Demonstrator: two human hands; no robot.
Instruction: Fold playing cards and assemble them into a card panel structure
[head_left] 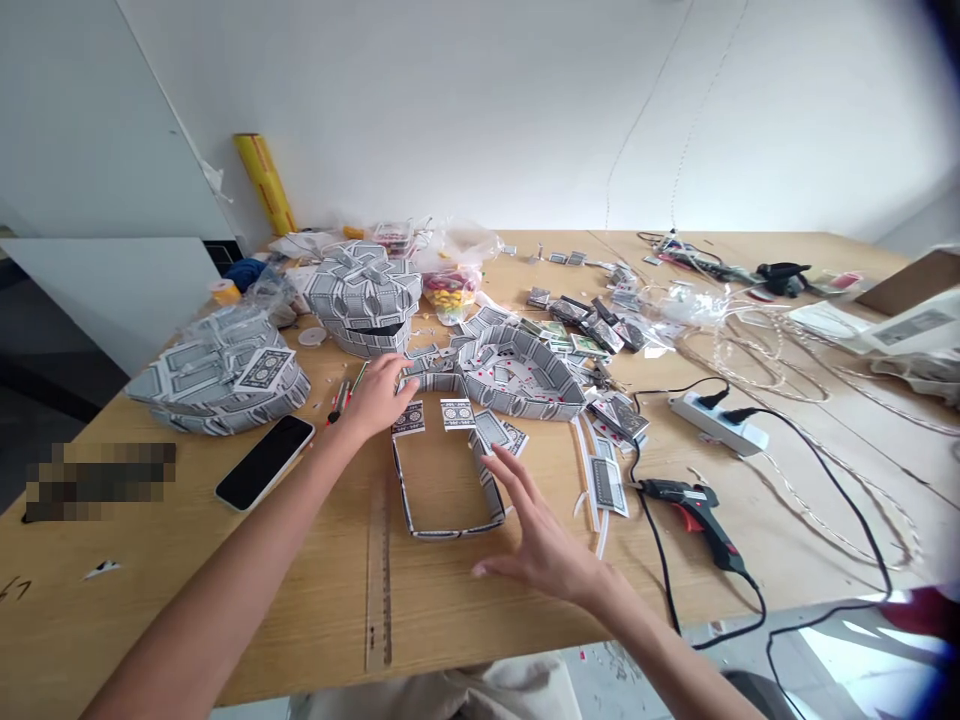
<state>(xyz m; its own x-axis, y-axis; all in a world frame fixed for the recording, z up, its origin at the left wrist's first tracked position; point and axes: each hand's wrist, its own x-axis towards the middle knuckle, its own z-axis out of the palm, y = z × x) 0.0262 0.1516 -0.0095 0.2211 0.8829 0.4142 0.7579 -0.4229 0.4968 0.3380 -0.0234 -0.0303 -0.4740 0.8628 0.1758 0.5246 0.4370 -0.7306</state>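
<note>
A narrow frame (450,534) of folded patterned cards stands on the table, with two cards (455,414) inside its far end. My left hand (381,394) is at the frame's far left corner, fingers bent over it; whether it grips the wall is hard to tell. My right hand (536,530) is spread beside the right wall, thumb apart from the fingers and nothing held. Loose cards (491,430) lie just outside that wall. Behind the frame sits a larger card-walled tray (525,375).
A ruler (379,590) and a phone (265,463) lie left. Finished card boxes (364,290) stand behind. On the right are a glue gun (697,515), its cord, a power strip (718,423) and coiled rope (765,365). Card bundles (600,325) are scattered behind.
</note>
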